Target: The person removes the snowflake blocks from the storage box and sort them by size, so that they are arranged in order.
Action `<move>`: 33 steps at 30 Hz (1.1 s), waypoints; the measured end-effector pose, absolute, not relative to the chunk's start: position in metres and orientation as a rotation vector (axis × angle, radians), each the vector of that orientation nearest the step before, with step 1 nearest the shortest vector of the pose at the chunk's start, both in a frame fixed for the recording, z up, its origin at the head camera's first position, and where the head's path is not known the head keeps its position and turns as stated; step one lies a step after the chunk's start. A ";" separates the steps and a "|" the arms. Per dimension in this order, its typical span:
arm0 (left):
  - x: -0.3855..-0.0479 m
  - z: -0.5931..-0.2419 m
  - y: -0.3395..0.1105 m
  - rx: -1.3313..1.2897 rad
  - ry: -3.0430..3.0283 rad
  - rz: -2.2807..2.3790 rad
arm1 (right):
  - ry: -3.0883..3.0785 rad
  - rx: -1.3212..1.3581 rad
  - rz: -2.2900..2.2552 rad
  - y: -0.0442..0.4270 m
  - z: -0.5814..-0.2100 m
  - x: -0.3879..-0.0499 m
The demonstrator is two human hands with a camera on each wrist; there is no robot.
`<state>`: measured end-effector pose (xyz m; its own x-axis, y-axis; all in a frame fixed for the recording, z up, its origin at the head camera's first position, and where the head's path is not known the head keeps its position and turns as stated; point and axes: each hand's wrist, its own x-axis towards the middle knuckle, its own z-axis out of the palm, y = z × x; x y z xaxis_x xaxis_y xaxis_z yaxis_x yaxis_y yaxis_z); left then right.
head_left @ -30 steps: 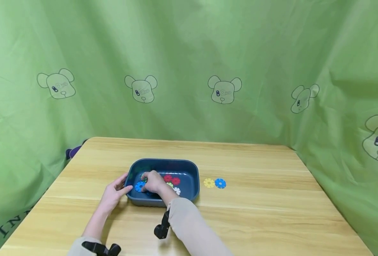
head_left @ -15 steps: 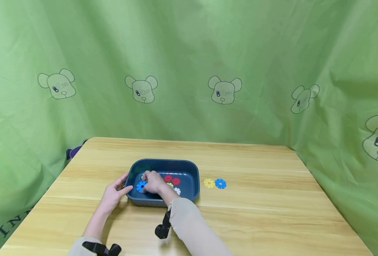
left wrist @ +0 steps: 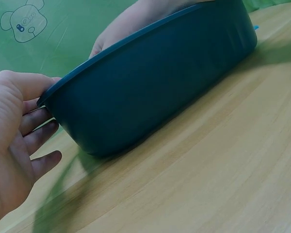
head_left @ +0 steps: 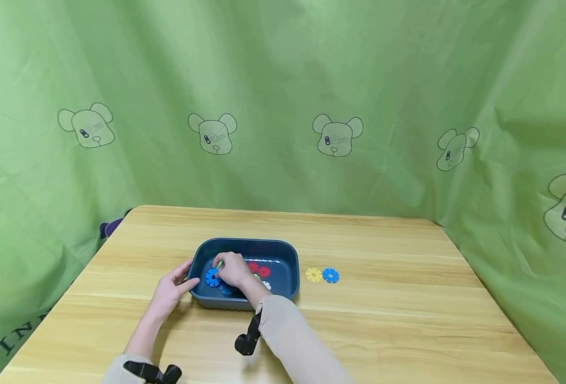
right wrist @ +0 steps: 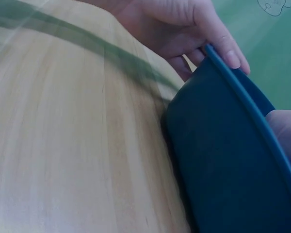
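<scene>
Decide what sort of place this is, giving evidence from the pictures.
Probably a makeshift indoor recording corner: a green curtain printed with cartoon faces hangs around a wooden table, and the person has black wrist-worn devices.

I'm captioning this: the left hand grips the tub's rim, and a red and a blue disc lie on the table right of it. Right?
Not quite: the head view shows a yellow disc, not a red one, beside the blue disc. The left hand does grip the tub's rim.
</scene>
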<state>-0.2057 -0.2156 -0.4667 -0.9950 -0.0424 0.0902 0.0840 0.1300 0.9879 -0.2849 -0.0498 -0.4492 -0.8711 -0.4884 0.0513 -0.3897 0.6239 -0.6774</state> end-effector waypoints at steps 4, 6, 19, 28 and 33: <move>-0.205 -0.466 -0.215 -0.038 -2.291 -2.017 | 2.671 -0.734 -1.155 -0.046 -0.444 -0.284; -0.205 -0.466 -0.215 -0.033 -2.296 -2.022 | 2.666 -0.727 -1.179 -0.042 -0.442 -0.284; -0.204 -0.465 -0.215 -0.013 -2.319 -2.002 | 2.537 -0.632 -1.413 -0.003 -0.425 -0.281; -0.203 -0.471 -0.216 -0.143 -2.248 -1.956 | 2.485 -0.508 -1.556 0.033 -0.418 -0.283; -0.205 -0.470 -0.217 -0.085 -2.285 -1.982 | 2.381 -0.445 -1.739 0.056 -0.410 -0.283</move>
